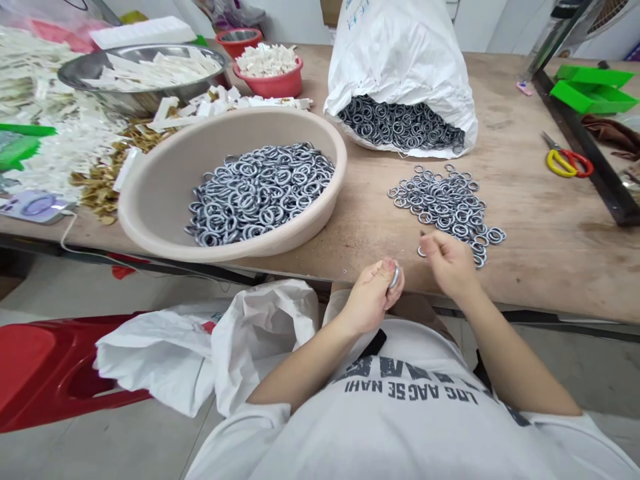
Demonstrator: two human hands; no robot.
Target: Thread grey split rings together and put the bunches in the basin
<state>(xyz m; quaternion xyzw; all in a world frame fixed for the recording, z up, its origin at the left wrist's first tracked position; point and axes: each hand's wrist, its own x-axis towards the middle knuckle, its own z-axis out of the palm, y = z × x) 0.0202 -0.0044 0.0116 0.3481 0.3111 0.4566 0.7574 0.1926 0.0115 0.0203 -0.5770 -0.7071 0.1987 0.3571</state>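
Observation:
My left hand (371, 298) is shut on a silver metal ring (395, 277), which shows at the top of the fist. My right hand (447, 265) hangs over the table's near edge with its fingertips bunched together. A small metal ring (422, 251) lies right by those fingertips, and I cannot tell whether they hold it. A loose spread of dark-grey metal rings (443, 207) lies on the wooden table just beyond my right hand. Its lower edge almost reaches my fingers.
To the left, a beige plastic basin (165, 180) holds many rings. Behind, a white woven sack (400, 53) spills more. A steel bowl (100, 83) and red bowl (267, 87) hold white pieces. Yellow-red scissors (567, 163) lie right; white plastic bags (200, 350) sit on a red stool (60, 373).

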